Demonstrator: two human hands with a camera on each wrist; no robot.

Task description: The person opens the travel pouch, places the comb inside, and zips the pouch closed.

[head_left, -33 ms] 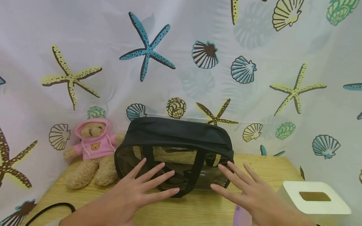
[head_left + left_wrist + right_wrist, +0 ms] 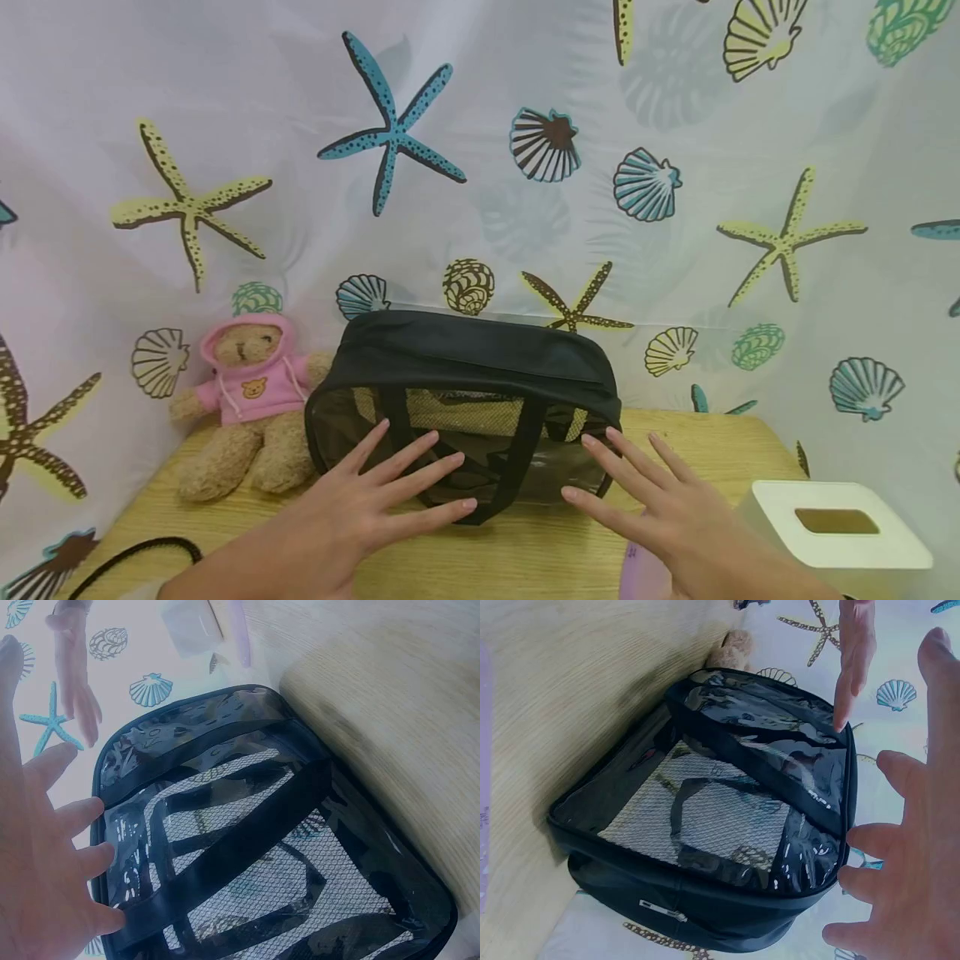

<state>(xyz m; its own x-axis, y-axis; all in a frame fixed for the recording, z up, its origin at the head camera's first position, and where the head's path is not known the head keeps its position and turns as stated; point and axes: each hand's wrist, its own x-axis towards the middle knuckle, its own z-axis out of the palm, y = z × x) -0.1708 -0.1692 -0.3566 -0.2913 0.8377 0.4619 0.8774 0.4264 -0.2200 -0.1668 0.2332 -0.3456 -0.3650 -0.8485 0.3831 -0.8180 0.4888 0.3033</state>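
A black bag with see-through smoky sides, a mesh panel and a dark strap handle stands upright on the wooden table. My left hand hovers before its left front, fingers spread and nearly straight, holding nothing. On the other side, my right hand is spread likewise before the bag's right end. Whether any fingertip touches the bag, I cannot tell. In the right wrist view a metal zipper pull shows on the bag's black top. Both palms stay out of sight in the head view.
Left of the bag sits a teddy bear in a pink hoodie. A white tissue box is at the right, and a purple object lies partly under my right hand. A black cord curves at front left. Behind hangs a shell-patterned curtain.
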